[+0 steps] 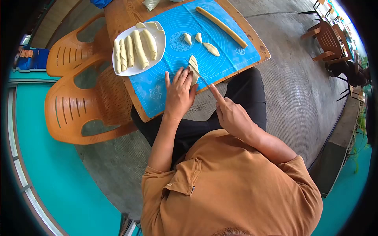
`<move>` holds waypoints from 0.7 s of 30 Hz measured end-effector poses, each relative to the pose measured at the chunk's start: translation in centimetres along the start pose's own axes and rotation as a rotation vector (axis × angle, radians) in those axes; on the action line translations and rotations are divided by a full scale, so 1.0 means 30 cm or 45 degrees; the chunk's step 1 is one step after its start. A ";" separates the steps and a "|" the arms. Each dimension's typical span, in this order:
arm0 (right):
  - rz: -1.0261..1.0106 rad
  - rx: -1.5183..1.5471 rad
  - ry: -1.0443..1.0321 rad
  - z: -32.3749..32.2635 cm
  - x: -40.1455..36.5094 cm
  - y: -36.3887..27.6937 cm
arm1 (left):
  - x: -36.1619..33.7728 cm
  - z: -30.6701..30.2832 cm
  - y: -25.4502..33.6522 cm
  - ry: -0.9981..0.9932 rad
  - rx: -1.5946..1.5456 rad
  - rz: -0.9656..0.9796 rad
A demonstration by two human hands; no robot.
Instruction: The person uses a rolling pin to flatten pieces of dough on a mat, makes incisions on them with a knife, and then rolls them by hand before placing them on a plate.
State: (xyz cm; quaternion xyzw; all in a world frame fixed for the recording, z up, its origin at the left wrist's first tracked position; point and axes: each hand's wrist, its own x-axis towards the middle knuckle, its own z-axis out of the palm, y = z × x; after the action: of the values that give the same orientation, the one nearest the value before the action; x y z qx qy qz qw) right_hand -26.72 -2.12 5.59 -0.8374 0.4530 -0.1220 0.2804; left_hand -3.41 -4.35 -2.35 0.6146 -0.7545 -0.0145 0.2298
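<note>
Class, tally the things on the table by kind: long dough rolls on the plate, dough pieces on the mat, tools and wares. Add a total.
Long dough rolls on the white plate: 5
Dough pieces on the blue mat: 4
Rolling pin: 1
Knife, in the right hand: 1
White plate: 1
Blue mat: 1
Total: 13

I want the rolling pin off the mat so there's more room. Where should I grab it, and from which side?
Grip the rolling pin around its middle, from above, fingers across its narrow width: it is a thin even stick lying flat and slanted on the blue mat. Come from the table's right-edge side, since the dough pieces lie on its other side.
</note>
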 end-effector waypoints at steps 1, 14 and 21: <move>0.003 -0.001 -0.008 0.003 0.000 0.001 | 0.000 -0.001 -0.001 -0.004 0.003 0.001; 0.022 -0.165 -0.070 0.026 0.006 0.009 | 0.002 -0.005 -0.008 -0.028 0.008 0.003; 0.020 -0.263 -0.058 0.072 -0.002 0.032 | 0.013 -0.020 0.006 -0.041 0.029 0.001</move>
State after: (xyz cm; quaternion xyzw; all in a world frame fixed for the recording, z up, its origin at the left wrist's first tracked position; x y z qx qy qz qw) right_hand -26.44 -1.71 3.26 -0.8608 0.4633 -0.0536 0.2038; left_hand -3.41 -4.50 -1.63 0.6167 -0.7584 -0.0157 0.2104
